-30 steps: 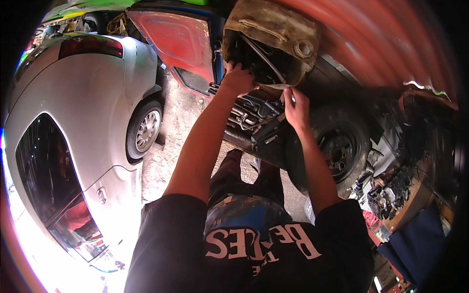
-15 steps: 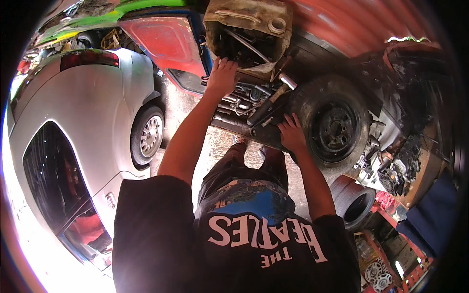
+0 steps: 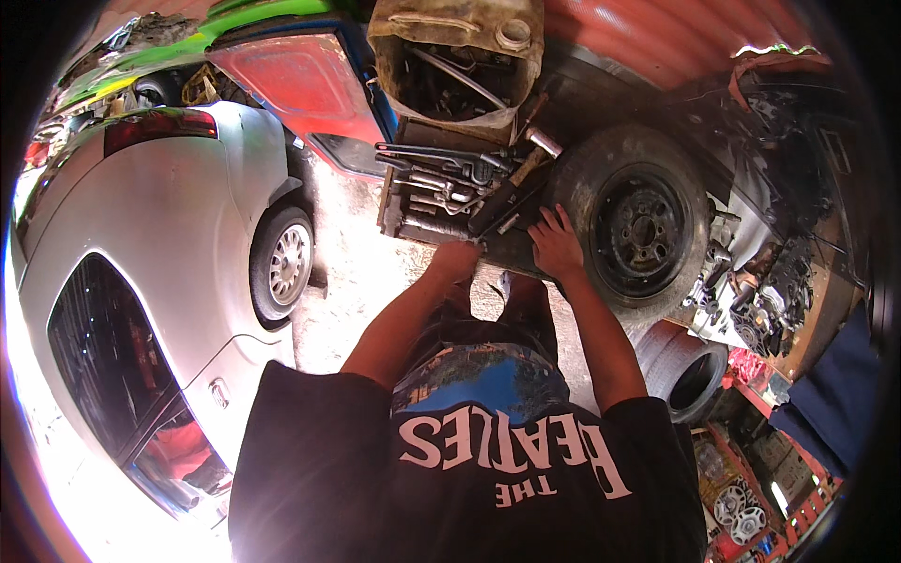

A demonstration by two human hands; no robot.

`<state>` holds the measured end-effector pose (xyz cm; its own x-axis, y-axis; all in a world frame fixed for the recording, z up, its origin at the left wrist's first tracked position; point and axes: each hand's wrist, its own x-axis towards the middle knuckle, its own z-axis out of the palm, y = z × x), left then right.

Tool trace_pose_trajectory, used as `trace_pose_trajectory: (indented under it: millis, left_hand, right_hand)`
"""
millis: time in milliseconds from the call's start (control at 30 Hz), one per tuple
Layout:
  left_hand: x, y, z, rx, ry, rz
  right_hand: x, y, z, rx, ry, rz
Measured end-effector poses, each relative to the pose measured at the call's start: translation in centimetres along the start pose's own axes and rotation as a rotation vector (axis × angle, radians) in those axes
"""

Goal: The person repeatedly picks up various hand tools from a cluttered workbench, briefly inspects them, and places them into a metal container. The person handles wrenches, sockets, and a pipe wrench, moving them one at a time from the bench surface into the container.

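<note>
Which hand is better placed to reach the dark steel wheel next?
Right, probably: the right hand is open beside the dark steel wheel; the left hand is farther off.

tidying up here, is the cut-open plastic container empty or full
Not empty: the container shows a metal bar and dark items inside; how full, cannot tell.

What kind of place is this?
Probably a car repair workshop or garage: a silver car stands at the left, a wheel with its tire lies by the right hand, and assorted hand tools are laid out in front.
</note>
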<state>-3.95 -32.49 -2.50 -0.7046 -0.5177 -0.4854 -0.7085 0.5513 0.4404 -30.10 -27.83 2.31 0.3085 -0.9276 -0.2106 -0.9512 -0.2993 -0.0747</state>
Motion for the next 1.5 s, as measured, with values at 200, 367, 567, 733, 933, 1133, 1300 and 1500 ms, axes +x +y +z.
trace_pose_trajectory:
  millis: [200, 367, 567, 733, 933, 1133, 1300, 1500]
  left_hand:
    - [3.2, 1.4, 3.8, 0.184, 0.246, 0.079]
    - [4.1, 2.2, 6.1, 0.198, 0.271, 0.019]
    - [4.6, 2.1, 8.4, 0.319, 0.369, 0.011]
    - [4.7, 2.8, 8.4, 0.228, 0.283, -0.028]
    - [3.6, 3.8, 5.5, 0.039, 0.338, -0.095]
    - [3.7, 5.6, 2.8, -0.680, 0.337, -0.332]
    - [5.6, 3.9, 5.3, -1.086, 0.304, -0.324]
    - [5.4, 3.6, 5.1, -0.847, 0.253, -0.465]
  right_hand:
    - [0.3, -0.3, 0.2, 0.026, 0.050, 0.008]
    - [0.2, -0.1, 0.5, 0.006, 0.071, 0.006]
    - [0.6, -0.4, 0.1, -0.029, 0.016, -0.002]
    - [0.3, -0.1, 0.4, -0.013, 0.013, 0.011]
    - [0.2, -0.2, 0.2, -0.027, 0.052, -0.004]
    - [0.4, -0.7, 0.5, 0.052, 0.083, -0.002]
    - [1.0, -2.2, 0.3, 0.182, 0.085, -0.057]
    - [3.7, -3.5, 3.6, 0.441, 0.067, 0.199]
